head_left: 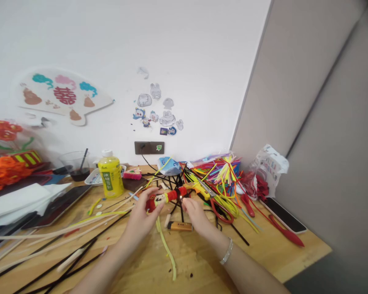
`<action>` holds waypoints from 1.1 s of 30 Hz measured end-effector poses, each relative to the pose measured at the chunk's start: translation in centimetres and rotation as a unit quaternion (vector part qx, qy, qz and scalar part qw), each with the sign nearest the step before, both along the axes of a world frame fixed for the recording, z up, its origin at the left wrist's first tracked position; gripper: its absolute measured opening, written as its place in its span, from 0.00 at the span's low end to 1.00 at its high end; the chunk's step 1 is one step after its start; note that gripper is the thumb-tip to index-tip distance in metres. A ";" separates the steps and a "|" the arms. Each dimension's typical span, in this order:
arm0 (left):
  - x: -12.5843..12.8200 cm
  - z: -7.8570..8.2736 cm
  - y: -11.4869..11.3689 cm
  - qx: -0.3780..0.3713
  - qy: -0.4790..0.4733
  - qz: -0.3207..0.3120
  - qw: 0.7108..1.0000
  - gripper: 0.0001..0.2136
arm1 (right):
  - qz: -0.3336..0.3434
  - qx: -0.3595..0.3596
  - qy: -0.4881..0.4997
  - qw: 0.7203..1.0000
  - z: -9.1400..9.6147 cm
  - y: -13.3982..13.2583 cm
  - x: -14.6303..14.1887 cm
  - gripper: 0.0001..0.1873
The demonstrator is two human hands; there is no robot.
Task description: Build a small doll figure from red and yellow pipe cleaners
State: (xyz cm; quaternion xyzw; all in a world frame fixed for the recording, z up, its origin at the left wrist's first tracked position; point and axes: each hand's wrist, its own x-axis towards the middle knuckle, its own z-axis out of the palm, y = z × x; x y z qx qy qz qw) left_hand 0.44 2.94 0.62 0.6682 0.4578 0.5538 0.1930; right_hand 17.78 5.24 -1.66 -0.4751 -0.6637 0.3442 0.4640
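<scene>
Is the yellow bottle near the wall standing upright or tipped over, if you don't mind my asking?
Upright: the yellow bottle stands on its base on the wooden table, with its cap at the top.

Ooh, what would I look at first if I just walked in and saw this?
First you'd see the left hand holding a red and white pipe-cleaner figure, with the right hand close beside it, above the wooden table. Then the bright yellow bottle stands out on the left, and the fan-shaped decoration on the white wall above.

1 head-worn camera looks forward and down at the hands over the table, white wall at 12 o'clock.
</scene>
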 end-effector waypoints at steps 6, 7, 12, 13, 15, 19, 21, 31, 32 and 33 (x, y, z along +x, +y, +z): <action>0.1 0.2 -0.3 0.024 0.067 0.015 0.997 0.14 | -0.006 -0.005 -0.010 1.000 -0.1 0.2 0.1 0.16; 0.0 0.2 -0.4 0.031 0.080 0.017 0.996 0.14 | -0.006 -0.005 -0.011 1.000 -0.2 0.2 0.2 0.16; 0.0 0.3 -0.7 0.050 0.110 0.010 0.993 0.13 | -0.014 0.007 -0.011 1.000 -0.4 0.4 0.2 0.16; 0.0 0.3 -0.8 0.050 0.112 0.010 0.992 0.13 | -0.016 0.009 -0.010 1.000 -0.4 0.4 0.2 0.16; 0.0 0.3 -0.8 0.047 0.113 0.010 0.992 0.14 | -0.018 0.010 -0.007 1.000 -0.4 0.4 0.2 0.16; 0.0 0.3 -0.9 0.045 0.119 0.017 0.992 0.14 | -0.024 0.012 -0.001 1.000 -0.5 0.5 0.1 0.17; -0.1 0.3 -0.9 0.044 0.134 0.021 0.990 0.14 | -0.023 0.016 0.001 1.000 -0.6 0.4 0.1 0.16; -0.2 0.7 -1.1 0.093 0.185 -0.009 0.978 0.15 | -0.023 0.027 -0.010 0.999 -0.4 0.2 0.2 0.17; -0.2 0.7 -1.2 0.095 0.183 -0.013 0.978 0.15 | -0.023 0.027 -0.012 0.999 -0.3 0.1 0.2 0.18; -0.2 0.7 -1.2 0.092 0.177 -0.016 0.980 0.15 | -0.026 0.030 -0.012 0.999 -0.2 0.1 0.1 0.18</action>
